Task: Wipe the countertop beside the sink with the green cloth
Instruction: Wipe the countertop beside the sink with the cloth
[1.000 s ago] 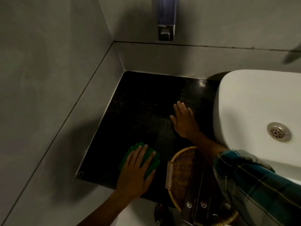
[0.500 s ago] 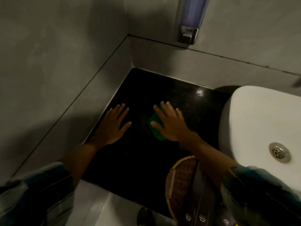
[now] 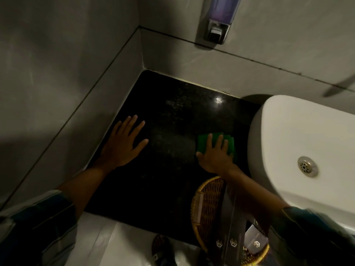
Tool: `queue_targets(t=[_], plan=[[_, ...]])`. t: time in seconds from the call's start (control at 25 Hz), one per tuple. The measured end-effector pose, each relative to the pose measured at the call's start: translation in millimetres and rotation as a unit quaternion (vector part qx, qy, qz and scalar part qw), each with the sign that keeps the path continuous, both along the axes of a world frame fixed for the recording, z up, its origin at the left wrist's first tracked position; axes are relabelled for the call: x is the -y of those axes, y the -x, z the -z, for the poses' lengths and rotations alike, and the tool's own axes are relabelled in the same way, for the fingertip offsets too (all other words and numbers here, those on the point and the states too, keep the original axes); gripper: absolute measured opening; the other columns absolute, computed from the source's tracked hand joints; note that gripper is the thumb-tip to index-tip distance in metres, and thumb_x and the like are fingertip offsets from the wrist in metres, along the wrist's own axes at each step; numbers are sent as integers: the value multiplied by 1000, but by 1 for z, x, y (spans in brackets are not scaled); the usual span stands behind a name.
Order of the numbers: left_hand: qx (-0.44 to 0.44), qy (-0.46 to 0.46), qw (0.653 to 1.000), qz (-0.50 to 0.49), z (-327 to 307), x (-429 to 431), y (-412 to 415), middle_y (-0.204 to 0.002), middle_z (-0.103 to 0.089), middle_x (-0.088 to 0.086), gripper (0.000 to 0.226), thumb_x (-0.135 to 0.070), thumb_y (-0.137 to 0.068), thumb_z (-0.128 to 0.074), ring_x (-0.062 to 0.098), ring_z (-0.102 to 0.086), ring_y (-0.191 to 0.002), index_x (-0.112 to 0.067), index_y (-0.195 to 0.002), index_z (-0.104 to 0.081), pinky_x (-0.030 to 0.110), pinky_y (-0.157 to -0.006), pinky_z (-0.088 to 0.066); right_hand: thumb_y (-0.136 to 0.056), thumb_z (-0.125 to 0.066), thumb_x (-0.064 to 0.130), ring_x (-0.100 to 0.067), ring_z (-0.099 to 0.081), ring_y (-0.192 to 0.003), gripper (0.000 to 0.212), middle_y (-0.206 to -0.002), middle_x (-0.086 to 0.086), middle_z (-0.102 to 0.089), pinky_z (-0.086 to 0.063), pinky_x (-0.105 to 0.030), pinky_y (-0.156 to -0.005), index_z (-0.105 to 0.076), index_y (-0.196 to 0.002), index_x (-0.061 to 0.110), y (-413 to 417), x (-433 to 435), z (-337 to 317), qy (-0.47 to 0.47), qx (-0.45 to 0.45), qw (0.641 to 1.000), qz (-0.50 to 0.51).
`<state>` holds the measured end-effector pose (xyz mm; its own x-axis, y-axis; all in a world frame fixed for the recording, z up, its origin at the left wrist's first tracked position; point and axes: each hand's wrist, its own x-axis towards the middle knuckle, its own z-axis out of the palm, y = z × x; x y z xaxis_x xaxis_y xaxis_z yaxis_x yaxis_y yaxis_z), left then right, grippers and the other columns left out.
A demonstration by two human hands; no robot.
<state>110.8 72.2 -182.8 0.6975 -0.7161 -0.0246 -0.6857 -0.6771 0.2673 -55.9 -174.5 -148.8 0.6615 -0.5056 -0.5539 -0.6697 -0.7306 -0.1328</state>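
A person's right hand (image 3: 216, 154) presses flat on a folded green cloth (image 3: 217, 142), fingers spread across its top and the palm covering its near edge; the grip pins the cloth to the table (image 3: 172, 116) rather than closing around it. The cloth lies on the dark, glossy, speckled stone just left of the white sink (image 3: 299, 135), whose smooth rounded wall stands beside the little finger. The left hand (image 3: 124, 144) lies open and flat on the bare stone well to the left of the cloth, fingers fanned, holding nothing, close to the grey tiled wall (image 3: 57, 73). Behind the right wrist sits a round woven wicker basket (image 3: 207, 206) with dark packets inside, partly hidden by the forearm. A metal drain (image 3: 307, 167) shows in the basin to the right of the grip. A translucent soap dispenser (image 3: 221, 18) with a chrome base hangs on the wall beyond the fingertips. Both plaid sleeves (image 3: 34, 231) are pushed up the forearms.
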Motion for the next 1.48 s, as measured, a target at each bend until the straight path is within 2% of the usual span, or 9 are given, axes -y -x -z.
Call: queue_targets(t=[0.28, 0.44, 0.6, 0.84, 0.88, 0.96, 1.12, 1.32, 1.48], plan=[[6, -3, 1000, -10, -8, 2, 6, -164, -10, 5, 71, -59, -90, -24, 22, -4, -151, -24, -151, -19, 47, -122, -9, -74, -78, 31, -34, -29, -138, 87, -149, -11, -38, -39, -51, -107, -31, -147, 22, 10, 4, -47, -27, -18, 971, -236], [12, -5, 1000, -12, -4, 0, 6, -164, -12, 6, 70, -59, -91, -26, 22, -5, -151, -25, -151, -19, 47, -122, -9, -75, -76, 23, -34, -17, -142, 82, -155, -5, -26, -43, -58, -94, -33, -145, 30, 14, -26, -33, -44, -38, 910, -411], [23, -10, 1000, -9, -1, 0, 5, -163, -14, 7, 70, -60, -91, -25, 24, -7, -151, -24, -151, -20, 48, -122, -10, -81, -69, 21, -29, -6, -147, 76, -161, 1, -15, -38, -61, -98, -31, -145, 35, 21, -25, -28, -42, -29, 897, -440], [38, -14, 999, -19, 0, 1, 6, -162, -18, 7, 73, -62, -89, -22, 25, -11, -150, -24, -151, -23, 47, -121, -13, -86, -56, 12, -36, -15, -146, 51, -157, -9, -27, -34, -62, -102, -49, -136, 22, 28, -87, -21, -67, 69, 794, -600], [36, -15, 999, -20, 1, 0, 4, -162, -17, 7, 73, -63, -89, -22, 24, -10, -151, -25, -151, -22, 47, -122, -13, -87, -56, 14, -34, -12, -147, 53, -159, -9, -24, -27, -61, -107, -46, -138, 23, 30, -83, -16, -61, 85, 795, -598], [27, -25, 999, -16, 1, 0, 2, -163, -15, 6, 73, -64, -89, -20, 23, -8, -151, -26, -151, -19, 47, -122, -13, -88, -57, 19, -29, -4, -149, 58, -162, -5, -14, -17, -55, -115, -39, -143, 29, 23, -52, -8, -35, 111, 844, -524], [15, -35, 999, -16, 2, 2, 3, -164, -7, 4, 74, -65, -89, -15, 21, -1, -151, -27, -152, -11, 45, -123, -7, -93, -53, 26, -30, -8, -148, 54, -161, -6, -16, -14, -57, -117, -37, -144, 29, -24, 52, -2, 20, 138, 975, -175], [42, -27, 998, -28, 6, 4, 4, -163, -13, 5, 71, -63, -91, -21, 22, -7, -151, -27, -152, -16, 45, -122, -12, -95, -47, 24, -39, -20, -143, 50, -155, -20, -26, -19, -58, -115, -37, -144, 17, -93, 87, 14, 45, 228, 972, 39], [39, -17, 999, -32, 16, -1, -2, -163, -12, 1, 70, -67, -90, -21, 18, -6, -151, -33, -151, -13, 44, -122, -11, -98, -43, 24, -33, -13, -146, 48, -157, -16, -23, -14, -61, -115, -36, -145, 21, -167, 62, 16, 33, 260, 962, 77]])
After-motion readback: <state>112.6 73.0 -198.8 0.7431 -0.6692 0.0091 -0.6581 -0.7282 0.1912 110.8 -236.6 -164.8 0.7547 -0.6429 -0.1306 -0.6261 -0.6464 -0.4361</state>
